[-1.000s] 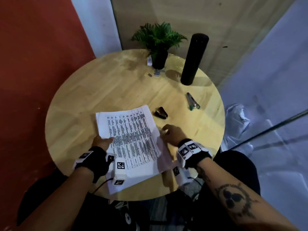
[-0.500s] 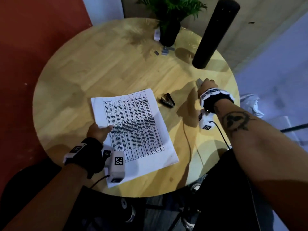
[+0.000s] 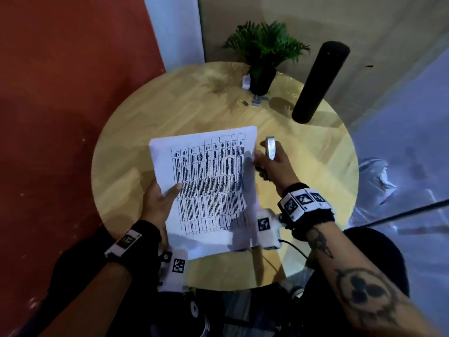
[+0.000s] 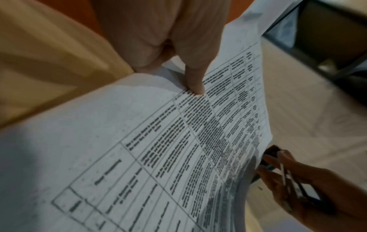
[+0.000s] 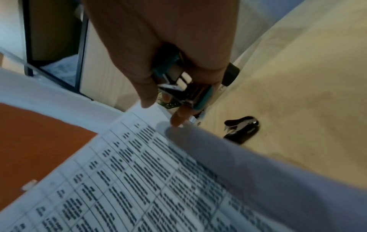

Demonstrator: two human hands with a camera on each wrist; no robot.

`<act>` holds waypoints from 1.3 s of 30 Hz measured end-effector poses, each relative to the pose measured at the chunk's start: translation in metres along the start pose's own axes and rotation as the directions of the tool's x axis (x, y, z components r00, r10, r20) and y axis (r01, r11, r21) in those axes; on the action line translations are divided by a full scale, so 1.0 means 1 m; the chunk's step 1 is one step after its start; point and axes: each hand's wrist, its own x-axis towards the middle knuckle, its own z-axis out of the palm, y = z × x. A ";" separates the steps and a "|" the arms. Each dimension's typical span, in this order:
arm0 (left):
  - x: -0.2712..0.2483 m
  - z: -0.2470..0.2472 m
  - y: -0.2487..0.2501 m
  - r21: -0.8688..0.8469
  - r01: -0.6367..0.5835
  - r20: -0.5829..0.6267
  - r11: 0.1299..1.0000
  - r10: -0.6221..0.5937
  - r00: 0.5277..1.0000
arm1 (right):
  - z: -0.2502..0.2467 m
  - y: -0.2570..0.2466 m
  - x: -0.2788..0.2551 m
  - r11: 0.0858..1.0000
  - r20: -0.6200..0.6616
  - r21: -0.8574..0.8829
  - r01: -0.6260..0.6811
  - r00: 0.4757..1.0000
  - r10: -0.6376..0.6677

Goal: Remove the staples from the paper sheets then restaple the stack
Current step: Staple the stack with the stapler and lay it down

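A stack of printed paper sheets (image 3: 209,181) is lifted off the round wooden table (image 3: 145,113). My left hand (image 3: 165,198) grips its left edge, thumb on top (image 4: 195,81) and fingers underneath. My right hand (image 3: 267,164) holds a silver and teal stapler (image 3: 270,148) at the stack's right edge. In the right wrist view the stapler (image 5: 178,81) points at the upper corner of the sheets (image 5: 139,180), and a fingertip touches the paper's edge. A black staple remover (image 5: 241,128) lies on the table beyond that corner, hidden in the head view.
A potted green plant (image 3: 262,79) and a tall black cylinder (image 3: 318,81) stand at the table's far side. Small staple strips (image 3: 256,102) lie by the pot. A red wall is at the left and a plastic bag (image 3: 374,176) lies on the floor at right.
My right hand took the stapler from the table's right side and brought it to the stack's right edge. My left hand lifted the stack off the table.
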 end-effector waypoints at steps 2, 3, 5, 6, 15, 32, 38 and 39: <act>-0.006 -0.002 0.022 -0.037 -0.083 0.058 0.996 0.085 0.995 | 0.004 -0.009 -0.008 0.999 0.036 0.038 0.033 0.999 -0.034; -0.007 -0.003 0.032 -0.025 -0.124 0.071 0.992 0.126 0.990 | 0.007 -0.016 -0.013 0.997 0.013 0.050 0.062 0.998 -0.063; -0.013 -0.008 0.049 -0.015 -0.189 0.065 0.982 0.190 0.980 | 0.013 -0.030 -0.031 0.983 -0.104 0.032 0.182 0.978 -0.178; -0.017 -0.009 0.056 -0.018 -0.212 0.047 0.977 0.213 0.976 | 0.017 -0.036 -0.039 0.967 -0.182 -0.006 0.254 0.951 -0.251; -0.057 0.015 0.048 -0.049 -0.277 -0.206 0.960 0.261 0.943 | 0.058 -0.022 -0.119 0.935 -0.629 -0.050 0.350 0.717 -0.302; -0.053 -0.024 0.104 0.013 -0.481 -0.245 0.877 0.469 0.848 | 0.047 -0.019 -0.119 0.954 -0.623 -0.154 0.255 0.724 -0.295; -0.051 -0.031 0.110 0.044 -0.491 -0.228 0.870 0.487 0.843 | 0.037 -0.030 -0.117 0.945 -0.526 -0.056 0.323 0.794 -0.303; -0.051 -0.031 0.112 0.035 -0.488 -0.221 0.872 0.482 0.848 | 0.033 -0.036 -0.117 0.940 -0.516 -0.018 0.341 0.802 -0.301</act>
